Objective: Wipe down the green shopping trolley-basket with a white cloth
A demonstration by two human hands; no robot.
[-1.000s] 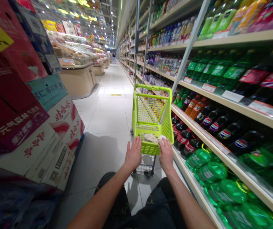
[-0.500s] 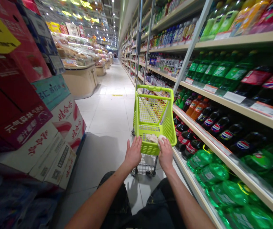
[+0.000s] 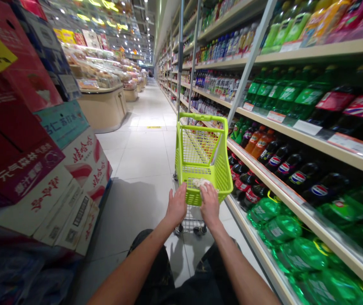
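Observation:
A lime-green shopping cart (image 3: 227,173) with a plastic basket stands in front of me. In the bottom of its basket, by the near wall, lies a crumpled off-white cloth (image 3: 196,183). My right hand (image 3: 210,206) reaches over the near rim with its fingers curled onto the cloth; the fingertips are partly hidden. Beside the near left corner of the basket is my left hand (image 3: 177,205), its fingers stretched out and its thumb apart, holding nothing. Whether the left fingertips touch the rim I cannot tell.
Shelves of drink bottles (image 3: 302,91) run along the right, close to the cart. Stacked drink cartons (image 3: 83,152) stand on the left. Farther down the tiled aisle (image 3: 140,154) is a rounded display counter (image 3: 100,108) with packaged goods.
My right hand has moved left over the near rim, towards my left hand and onto the middle of the cloth. My left hand stays nearly where it was.

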